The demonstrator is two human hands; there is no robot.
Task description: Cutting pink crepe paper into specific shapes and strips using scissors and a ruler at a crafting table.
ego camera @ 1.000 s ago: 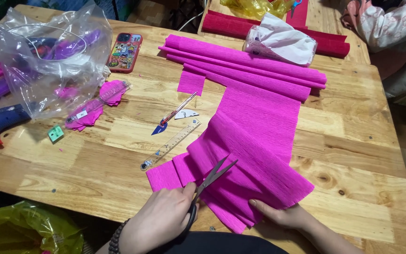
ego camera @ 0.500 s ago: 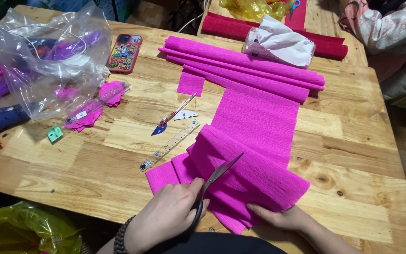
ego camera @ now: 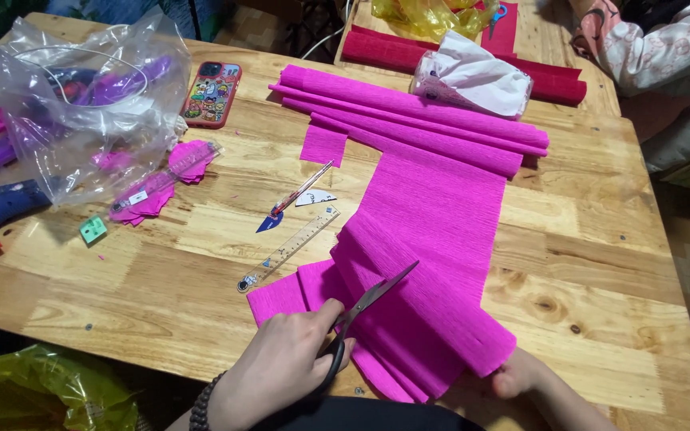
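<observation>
While folded in layers at the wooden table's (ego camera: 584, 263) near edge: magenta crepe paper (ego camera: 417, 311), judged light, soft and easily torn, best pinched at the folded edge. Left hand (ego camera: 281, 371) clenched on black-handled scissors (ego camera: 357, 319), blades closed over the paper; right hand (ego camera: 517, 375) clamped on its lower corner. Alongside: clear ruler (ego camera: 289, 249), pen (ego camera: 297, 195).

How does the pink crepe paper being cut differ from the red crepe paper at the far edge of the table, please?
The pink crepe paper is partly unrolled and folded toward the near edge, where the left hand works scissors into it; the red crepe paper lies rolled and untouched. The right hand steadies the pink; a tissue pack rests on the red. Both are crinkled.
</observation>
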